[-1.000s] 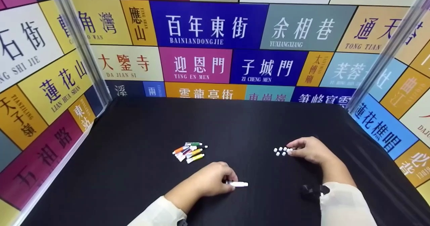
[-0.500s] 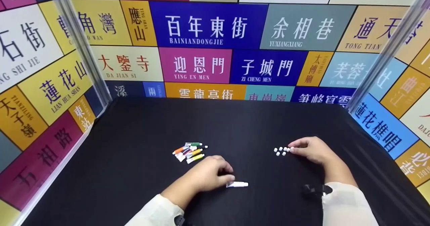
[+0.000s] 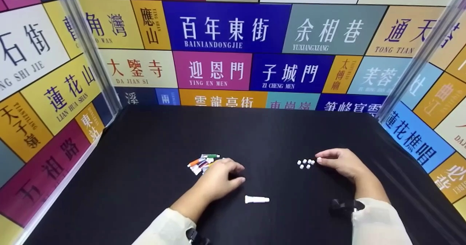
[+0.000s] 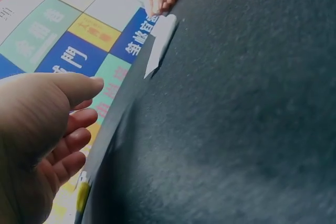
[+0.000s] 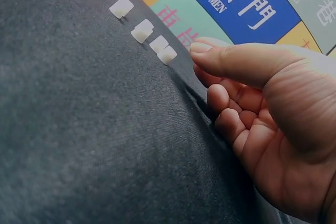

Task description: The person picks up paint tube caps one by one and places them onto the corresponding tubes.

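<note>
My left hand (image 3: 220, 177) hovers empty beside a small pile of paint tubes (image 3: 196, 163), fingers loosely bent, partly covering the pile. In the left wrist view its thumb and fingers stand apart, with a yellow tube (image 4: 82, 198) below them. A white paint tube (image 3: 257, 199) lies on the black cloth, apart from both hands. On the right, several small white caps (image 3: 304, 161) form a cluster. Just right of them is my right hand (image 3: 340, 163), its thumb near the index finger. No cap shows between its fingertips in the right wrist view; its other fingers curl loosely.
A black cloth (image 3: 164, 128) covers the table. Colourful printed panels (image 3: 225, 26) stand at the back and both sides, with clear corner posts (image 3: 91, 55). Dark bands (image 3: 344, 205) circle both wrists.
My left hand has let go of the white tube and moved up and left to the tube pile. My right hand has drawn slightly right, away from the caps.
</note>
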Tool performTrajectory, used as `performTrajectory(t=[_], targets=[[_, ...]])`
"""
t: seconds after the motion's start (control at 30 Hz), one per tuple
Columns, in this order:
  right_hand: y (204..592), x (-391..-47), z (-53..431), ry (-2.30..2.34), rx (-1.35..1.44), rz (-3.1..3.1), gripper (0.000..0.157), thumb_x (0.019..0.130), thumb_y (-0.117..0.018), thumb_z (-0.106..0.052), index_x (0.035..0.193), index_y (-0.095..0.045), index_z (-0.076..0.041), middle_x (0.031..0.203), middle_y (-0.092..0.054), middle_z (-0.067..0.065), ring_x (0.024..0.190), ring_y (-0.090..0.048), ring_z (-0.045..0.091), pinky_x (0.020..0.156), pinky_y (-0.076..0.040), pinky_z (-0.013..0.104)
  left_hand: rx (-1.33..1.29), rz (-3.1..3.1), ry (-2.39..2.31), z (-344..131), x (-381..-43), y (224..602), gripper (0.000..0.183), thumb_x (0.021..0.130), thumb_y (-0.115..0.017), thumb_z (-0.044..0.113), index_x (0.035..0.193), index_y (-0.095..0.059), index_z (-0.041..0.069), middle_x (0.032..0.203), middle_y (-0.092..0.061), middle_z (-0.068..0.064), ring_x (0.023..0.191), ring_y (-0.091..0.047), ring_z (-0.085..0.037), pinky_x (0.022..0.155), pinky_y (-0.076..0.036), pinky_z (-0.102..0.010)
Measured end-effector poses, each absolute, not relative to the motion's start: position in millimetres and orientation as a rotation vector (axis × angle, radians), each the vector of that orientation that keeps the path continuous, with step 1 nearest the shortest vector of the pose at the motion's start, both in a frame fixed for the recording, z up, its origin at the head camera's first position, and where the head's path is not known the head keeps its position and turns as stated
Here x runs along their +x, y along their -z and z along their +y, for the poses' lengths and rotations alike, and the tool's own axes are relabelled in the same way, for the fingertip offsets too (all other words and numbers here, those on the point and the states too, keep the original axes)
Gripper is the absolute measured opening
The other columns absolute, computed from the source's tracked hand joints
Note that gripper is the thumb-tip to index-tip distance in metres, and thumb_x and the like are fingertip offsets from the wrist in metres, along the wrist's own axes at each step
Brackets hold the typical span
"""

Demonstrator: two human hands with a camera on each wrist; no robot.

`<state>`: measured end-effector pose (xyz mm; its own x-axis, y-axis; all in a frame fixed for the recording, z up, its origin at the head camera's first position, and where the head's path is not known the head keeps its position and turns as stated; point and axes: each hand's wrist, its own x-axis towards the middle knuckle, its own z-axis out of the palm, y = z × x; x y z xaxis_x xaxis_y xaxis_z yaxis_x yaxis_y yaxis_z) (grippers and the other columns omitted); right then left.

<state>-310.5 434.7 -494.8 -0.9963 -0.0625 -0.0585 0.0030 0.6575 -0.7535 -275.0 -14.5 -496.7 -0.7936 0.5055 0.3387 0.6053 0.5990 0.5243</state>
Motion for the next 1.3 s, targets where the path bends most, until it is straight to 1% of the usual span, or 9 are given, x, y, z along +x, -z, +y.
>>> performTrajectory(t=[0.1, 0.17, 0.33, 0.4, 0.6, 0.73, 0.83, 1.07, 1.3], targets=[[495, -311, 436, 1.271, -0.052, 2.784, 0.044, 0.095, -0.082, -0.039, 0.127, -0.078, -0.008, 0.118, -0.08, 0.004, 0.094, -0.066, 0.008, 0.081, -0.053, 0.019, -0.886, -2.667, 0.97, -19, -278, 495, 0.028, 0.093, -0.081, 0.021, 0.118, -0.079, 0.009, 0.111, -0.078, -0.004, 0.106, -0.072, -0.021, 0.1, -0.057, -0.04], [494, -311, 436, 1.278, -0.039, 2.78, 0.044, 0.095, -0.082, -0.04, 0.127, -0.078, -0.01, 0.118, -0.079, 0.002, 0.096, -0.066, 0.009, 0.082, -0.053, 0.02, -0.85, -2.666, 0.978, -22, -280, 494, 0.029, 0.092, -0.082, 0.019, 0.118, -0.079, 0.009, 0.112, -0.078, -0.004, 0.107, -0.072, -0.021, 0.101, -0.057, -0.041], [495, -311, 438, 1.328, 0.011, 2.758, 0.046, 0.095, -0.082, -0.04, 0.129, -0.077, -0.01, 0.107, -0.076, -0.009, 0.092, -0.065, 0.013, 0.078, -0.054, 0.026, -0.76, -2.683, 0.993, -32, -284, 494, 0.03, 0.091, -0.084, 0.018, 0.119, -0.079, 0.008, 0.115, -0.077, -0.007, 0.104, -0.074, -0.022, 0.097, -0.06, -0.041], [496, -311, 439, 1.358, 0.022, 2.753, 0.047, 0.096, -0.081, -0.039, 0.131, -0.076, -0.008, 0.102, -0.073, -0.012, 0.089, -0.064, 0.014, 0.075, -0.053, 0.028, -0.725, -2.698, 0.97, -36, -285, 495, 0.03, 0.09, -0.084, 0.018, 0.119, -0.079, 0.008, 0.115, -0.077, -0.007, 0.103, -0.074, -0.023, 0.096, -0.06, -0.041], [495, -311, 439, 1.457, 0.0, 2.754, 0.047, 0.096, -0.081, -0.035, 0.131, -0.075, -0.004, 0.095, -0.071, -0.017, 0.084, -0.064, 0.013, 0.072, -0.054, 0.026, -0.648, -2.725, 0.831, -44, -289, 496, 0.028, 0.087, -0.087, 0.019, 0.113, -0.08, 0.009, 0.106, -0.077, -0.006, 0.103, -0.071, -0.028, 0.098, -0.057, -0.046], [494, -312, 437, 1.536, -0.034, 2.753, 0.046, 0.097, -0.081, -0.029, 0.13, -0.074, 0.001, 0.091, -0.074, -0.021, 0.081, -0.065, 0.011, 0.073, -0.055, 0.024, -0.625, -2.73, 0.784, -48, -290, 496, 0.027, 0.085, -0.089, 0.018, 0.109, -0.082, 0.01, 0.108, -0.079, -0.007, 0.105, -0.074, -0.029, 0.096, -0.059, -0.047], [493, -312, 436, 1.565, -0.055, 2.762, 0.045, 0.097, -0.081, -0.027, 0.13, -0.073, 0.003, 0.09, -0.075, -0.022, 0.08, -0.065, 0.009, 0.074, -0.056, 0.023, -0.635, -2.732, 0.779, -51, -292, 496, 0.024, 0.084, -0.089, 0.016, 0.105, -0.082, 0.01, 0.11, -0.079, -0.007, 0.105, -0.075, -0.028, 0.095, -0.059, -0.046], [492, -313, 434, 1.585, -0.068, 2.763, 0.045, 0.097, -0.081, -0.028, 0.129, -0.074, 0.003, 0.091, -0.075, -0.022, 0.08, -0.065, 0.008, 0.074, -0.056, 0.024, -0.645, -2.76, 0.78, -57, -294, 494, 0.02, 0.083, -0.089, 0.016, 0.099, -0.081, 0.01, 0.099, -0.077, -0.004, 0.095, -0.073, -0.024, 0.09, -0.059, -0.045], [489, -313, 431, 1.604, -0.08, 2.757, 0.044, 0.097, -0.081, -0.027, 0.128, -0.074, 0.003, 0.09, -0.075, -0.021, 0.08, -0.065, 0.007, 0.074, -0.056, 0.024, -0.608, -2.836, 0.78, -62, -295, 491, 0.015, 0.084, -0.089, 0.018, 0.097, -0.083, 0.013, 0.097, -0.076, -0.003, 0.094, -0.072, -0.023, 0.091, -0.059, -0.045]])
